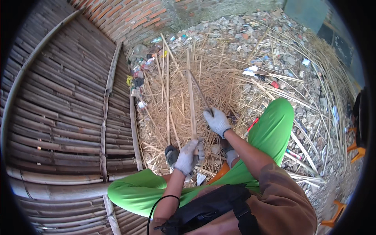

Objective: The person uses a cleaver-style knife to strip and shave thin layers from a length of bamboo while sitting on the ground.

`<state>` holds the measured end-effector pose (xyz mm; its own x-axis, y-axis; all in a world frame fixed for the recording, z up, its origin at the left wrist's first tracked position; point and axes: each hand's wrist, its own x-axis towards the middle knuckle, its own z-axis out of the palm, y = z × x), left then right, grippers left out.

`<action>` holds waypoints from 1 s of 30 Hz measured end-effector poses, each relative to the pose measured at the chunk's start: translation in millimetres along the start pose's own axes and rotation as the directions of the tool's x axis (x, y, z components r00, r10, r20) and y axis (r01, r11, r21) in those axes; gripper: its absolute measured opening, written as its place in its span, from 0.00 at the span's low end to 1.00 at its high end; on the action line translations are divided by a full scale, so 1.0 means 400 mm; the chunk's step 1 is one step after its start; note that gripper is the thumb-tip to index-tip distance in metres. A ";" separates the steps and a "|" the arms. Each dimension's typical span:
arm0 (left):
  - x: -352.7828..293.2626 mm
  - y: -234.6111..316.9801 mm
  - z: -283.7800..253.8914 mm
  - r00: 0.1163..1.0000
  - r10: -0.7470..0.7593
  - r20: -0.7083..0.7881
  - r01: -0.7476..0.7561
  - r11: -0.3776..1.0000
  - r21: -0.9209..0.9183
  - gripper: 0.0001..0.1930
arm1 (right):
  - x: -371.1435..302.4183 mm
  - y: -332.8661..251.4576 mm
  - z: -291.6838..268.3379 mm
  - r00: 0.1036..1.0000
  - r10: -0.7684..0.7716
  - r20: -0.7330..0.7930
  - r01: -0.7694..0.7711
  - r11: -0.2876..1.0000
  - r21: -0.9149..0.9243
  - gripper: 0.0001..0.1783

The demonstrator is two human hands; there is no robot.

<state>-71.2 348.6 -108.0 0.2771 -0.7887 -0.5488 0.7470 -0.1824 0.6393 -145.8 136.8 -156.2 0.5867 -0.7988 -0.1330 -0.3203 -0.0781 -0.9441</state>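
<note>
My left hand, in a whitish work glove, is closed around the near end of a long pale bamboo strip. The strip points away from me over the shavings. Also gloved, my right hand grips a long, narrow, dark knife by its near end. The knife slants to the far left, and its tip meets or overlaps the bamboo strip; whether they touch I cannot tell. The right hand is a little farther out than the left, between my knees. My fingers partly hide the knife's handle and the strip's near end.
Bamboo shavings cover the ground ahead, with loose strips lying on them. A slatted bamboo wall stands close on the left, a brick wall at the back. Rubble and a red-handled object lie to the right.
</note>
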 end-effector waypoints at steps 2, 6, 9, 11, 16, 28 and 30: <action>0.043 -0.032 -0.083 0.999 0.000 -0.039 -0.002 0.999 -0.038 0.15 | -0.002 -0.010 -0.006 0.996 0.069 0.048 -0.062 0.987 -0.148 0.28; 0.079 -0.089 -0.155 0.992 -0.007 -0.124 0.011 0.999 0.030 0.08 | -0.001 0.074 0.022 0.981 0.124 0.148 -0.070 0.941 -0.330 0.29; 0.076 -0.072 -0.138 0.998 -0.007 -0.068 0.007 1.000 -0.009 0.10 | -0.033 0.033 0.055 0.954 0.155 0.258 -0.066 0.944 -0.322 0.29; 0.088 -0.081 -0.152 1.000 0.005 -0.022 -0.005 1.000 0.011 0.12 | -0.025 0.045 0.074 0.940 0.127 0.316 -0.012 0.940 -0.341 0.30; 0.064 -0.078 -0.135 0.994 0.056 0.093 -0.065 0.993 0.095 0.14 | -0.031 0.045 0.102 0.880 0.215 0.423 -0.095 0.953 -0.287 0.28; 0.017 -0.059 -0.087 0.982 0.020 0.189 -0.052 0.985 0.166 0.29 | -0.041 0.038 0.093 0.864 0.231 0.448 -0.344 0.919 0.190 0.21; 0.027 -0.065 -0.085 0.981 0.025 0.195 -0.062 0.981 0.186 0.28 | -0.037 0.035 0.088 0.889 0.199 0.413 -0.301 0.933 0.198 0.22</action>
<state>-67.0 364.6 -148.8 0.1725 -0.8923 -0.4172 0.6027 -0.2394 0.7612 -133.0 168.5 -178.2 0.7652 -0.4788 -0.4305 -0.3282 0.2852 -0.9005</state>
